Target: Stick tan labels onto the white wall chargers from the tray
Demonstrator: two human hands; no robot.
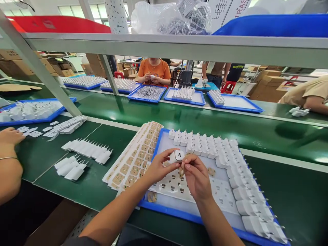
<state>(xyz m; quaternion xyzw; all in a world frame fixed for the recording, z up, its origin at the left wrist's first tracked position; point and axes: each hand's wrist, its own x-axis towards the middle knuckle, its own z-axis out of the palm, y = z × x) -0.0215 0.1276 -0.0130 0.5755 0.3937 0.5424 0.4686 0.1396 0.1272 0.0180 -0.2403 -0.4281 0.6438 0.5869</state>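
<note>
My left hand (162,166) grips a white charger plug (176,156), its face with a dark USB port turned up toward me. Close against it, my right hand (196,176) pinches a small tan sticker (181,171) between thumb and fingers. Both hands are above a blue-rimmed tray (174,210). Along the tray's far and right sides stand rows of white charger plugs (238,184). A sheet with small cutouts (169,186) lies inside it, with loose tan pieces (151,196) nearby. Stacked sticker sheets (135,159) rest at the tray's left edge.
On the green bench to the left lie more charger plugs (87,150) and white flat parts (66,126). A neighbour's hand (11,135) is at far left. A metal shelf (164,46) crosses above. Beyond the green belt (123,114), a person in orange (153,73) sits behind several blue trays.
</note>
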